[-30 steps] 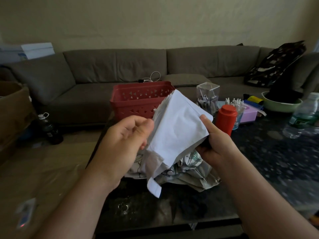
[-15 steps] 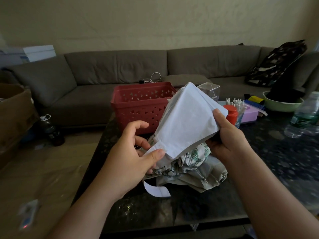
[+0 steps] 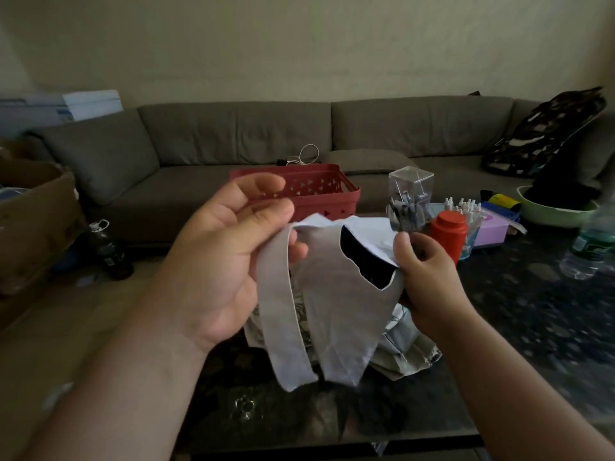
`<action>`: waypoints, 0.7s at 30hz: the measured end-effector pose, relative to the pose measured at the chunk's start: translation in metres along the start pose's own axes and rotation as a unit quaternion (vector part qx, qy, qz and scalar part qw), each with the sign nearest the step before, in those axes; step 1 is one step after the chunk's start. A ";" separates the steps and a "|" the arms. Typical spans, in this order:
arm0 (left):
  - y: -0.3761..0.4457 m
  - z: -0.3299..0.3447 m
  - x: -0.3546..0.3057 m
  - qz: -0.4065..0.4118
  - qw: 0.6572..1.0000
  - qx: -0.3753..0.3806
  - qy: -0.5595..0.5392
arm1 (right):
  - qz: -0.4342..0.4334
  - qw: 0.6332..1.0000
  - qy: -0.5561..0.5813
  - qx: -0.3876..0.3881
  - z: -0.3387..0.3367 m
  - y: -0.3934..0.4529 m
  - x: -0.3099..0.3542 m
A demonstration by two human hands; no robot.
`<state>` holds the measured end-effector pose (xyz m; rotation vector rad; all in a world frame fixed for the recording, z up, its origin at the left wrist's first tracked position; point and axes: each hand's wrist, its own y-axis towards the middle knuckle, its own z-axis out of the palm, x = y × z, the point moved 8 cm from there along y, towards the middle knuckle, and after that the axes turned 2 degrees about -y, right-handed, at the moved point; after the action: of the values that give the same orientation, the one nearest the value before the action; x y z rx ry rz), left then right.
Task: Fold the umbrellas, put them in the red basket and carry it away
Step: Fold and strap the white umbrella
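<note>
A white umbrella (image 3: 336, 307) with a dark inside hangs between my hands above the dark table. My left hand (image 3: 229, 257) pinches its white closing strap (image 3: 283, 324), which hangs loose down to the left. My right hand (image 3: 429, 277) grips the bunched canopy and shaft at the right. Beneath lies a second umbrella (image 3: 399, 344), leaf-printed and crumpled on the table. The red basket (image 3: 336, 197) stands behind my hands at the table's far edge; nothing shows inside it.
On the dark speckled table (image 3: 532, 327) to the right stand a red jar (image 3: 447, 234), a clear pen box (image 3: 411, 197), a pink box (image 3: 491, 229), a green bowl (image 3: 552, 212) and a water bottle (image 3: 592, 244). A grey sofa (image 3: 233, 144) runs behind. A cardboard box (image 3: 33, 221) sits left.
My left hand rose from the canopy's lower edge and now holds the strap, pulled out to the left. The canopy dropped lower and shows its dark inside.
</note>
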<state>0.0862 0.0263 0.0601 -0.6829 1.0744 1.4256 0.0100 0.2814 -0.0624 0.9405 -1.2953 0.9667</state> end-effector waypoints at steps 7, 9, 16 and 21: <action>0.024 0.012 -0.042 0.042 0.998 0.006 0.042 | -0.017 0.998 -0.025 0.048 0.019 -0.014 0.001; 0.035 0.012 -0.045 0.025 0.999 0.005 0.021 | -0.018 0.998 -0.015 0.050 0.019 -0.016 0.002; 0.084 -0.024 -0.044 -0.067 0.981 -0.110 -0.144 | -0.055 0.993 -0.028 0.103 0.025 -0.016 0.010; 0.095 -0.061 -0.032 -0.073 0.974 -0.161 -0.145 | -0.082 0.990 -0.038 0.105 0.023 -0.015 0.014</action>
<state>-0.0112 -0.0341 0.0845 -0.7386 0.5605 1.5307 0.0171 0.2551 -0.0478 1.2368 -1.1746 0.9578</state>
